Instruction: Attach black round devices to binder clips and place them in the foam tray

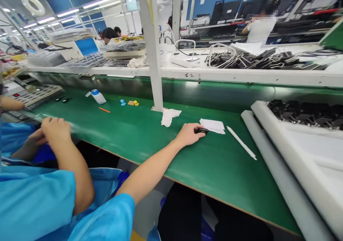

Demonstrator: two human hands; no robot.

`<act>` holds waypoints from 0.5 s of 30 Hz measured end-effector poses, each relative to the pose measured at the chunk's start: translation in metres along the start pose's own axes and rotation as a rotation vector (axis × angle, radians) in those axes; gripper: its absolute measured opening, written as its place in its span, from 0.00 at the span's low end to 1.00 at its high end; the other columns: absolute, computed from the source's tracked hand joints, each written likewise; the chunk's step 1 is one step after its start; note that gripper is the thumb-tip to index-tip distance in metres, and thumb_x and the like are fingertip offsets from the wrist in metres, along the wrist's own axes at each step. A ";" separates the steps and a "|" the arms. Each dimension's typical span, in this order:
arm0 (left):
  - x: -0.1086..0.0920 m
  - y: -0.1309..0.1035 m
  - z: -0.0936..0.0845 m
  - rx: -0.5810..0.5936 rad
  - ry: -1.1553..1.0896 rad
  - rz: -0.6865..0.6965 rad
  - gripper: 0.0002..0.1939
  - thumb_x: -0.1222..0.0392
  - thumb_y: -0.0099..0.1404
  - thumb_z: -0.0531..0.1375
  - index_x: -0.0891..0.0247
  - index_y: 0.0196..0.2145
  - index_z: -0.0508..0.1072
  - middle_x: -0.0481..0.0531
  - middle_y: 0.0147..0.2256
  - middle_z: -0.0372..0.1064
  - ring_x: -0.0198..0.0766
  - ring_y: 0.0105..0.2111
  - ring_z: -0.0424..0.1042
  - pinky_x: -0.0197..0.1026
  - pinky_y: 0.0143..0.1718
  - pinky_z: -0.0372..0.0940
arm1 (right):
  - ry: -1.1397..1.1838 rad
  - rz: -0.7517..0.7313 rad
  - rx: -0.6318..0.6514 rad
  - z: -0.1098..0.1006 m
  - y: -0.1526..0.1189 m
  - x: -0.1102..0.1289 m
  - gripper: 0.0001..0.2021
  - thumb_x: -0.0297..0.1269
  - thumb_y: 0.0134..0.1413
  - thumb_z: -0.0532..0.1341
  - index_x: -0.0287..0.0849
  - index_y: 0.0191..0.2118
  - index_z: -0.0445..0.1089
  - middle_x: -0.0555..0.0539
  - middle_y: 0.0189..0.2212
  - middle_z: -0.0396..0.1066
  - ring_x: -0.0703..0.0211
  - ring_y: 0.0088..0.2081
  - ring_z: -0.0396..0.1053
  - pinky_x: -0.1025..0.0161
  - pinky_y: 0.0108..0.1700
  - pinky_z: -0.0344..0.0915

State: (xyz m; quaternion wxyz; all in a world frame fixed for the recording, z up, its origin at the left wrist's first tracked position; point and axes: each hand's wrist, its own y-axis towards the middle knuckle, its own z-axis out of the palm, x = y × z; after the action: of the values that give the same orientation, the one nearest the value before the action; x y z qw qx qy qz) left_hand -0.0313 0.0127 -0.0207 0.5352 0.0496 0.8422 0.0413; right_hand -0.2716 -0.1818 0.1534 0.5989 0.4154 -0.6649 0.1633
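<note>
My left hand reaches across the green bench. Its thumb and fingers are closed on a small black object, partly hidden by the fingers, whose kind I cannot make out. White paper slips lie just beyond and beside this hand. A slim white stick rests further right. Left of the hand is a crumpled piece of white paper, near the foot of the white post. My right hand is out of view.
A co-worker's hands are close together at the left. A white bottle, an orange strip and small blue and yellow pieces lie farther back. White foam trays with black clips stand right. A white post rises mid-bench.
</note>
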 end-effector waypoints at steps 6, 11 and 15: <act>0.003 -0.003 -0.002 -0.017 0.004 0.007 0.14 0.61 0.61 0.67 0.62 0.46 0.83 0.56 0.40 0.80 0.43 0.40 0.77 0.46 0.49 0.70 | 0.076 -0.065 -0.180 0.129 0.054 -0.051 0.19 0.40 0.47 0.61 0.37 0.16 0.54 0.55 0.21 0.64 0.68 0.49 0.71 0.72 0.40 0.53; 0.004 -0.004 0.000 -0.039 0.011 0.008 0.15 0.60 0.60 0.68 0.61 0.45 0.83 0.55 0.40 0.80 0.44 0.40 0.77 0.46 0.50 0.70 | 0.096 -0.068 -0.202 0.150 0.057 -0.058 0.13 0.42 0.38 0.52 0.38 0.17 0.50 0.49 0.32 0.73 0.64 0.55 0.67 0.65 0.47 0.54; 0.000 -0.005 -0.001 -0.045 0.030 -0.005 0.15 0.60 0.60 0.68 0.61 0.46 0.83 0.55 0.40 0.80 0.44 0.40 0.77 0.46 0.50 0.70 | 0.112 -0.103 -0.160 0.142 0.053 -0.050 0.18 0.51 0.34 0.44 0.39 0.17 0.45 0.46 0.31 0.72 0.60 0.56 0.66 0.61 0.43 0.52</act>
State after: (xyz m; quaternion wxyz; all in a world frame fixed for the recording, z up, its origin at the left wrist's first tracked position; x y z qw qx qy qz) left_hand -0.0321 0.0076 -0.0206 0.5238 0.0350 0.8491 0.0595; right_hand -0.4080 -0.2335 0.0896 0.6740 0.3900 -0.6191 0.1016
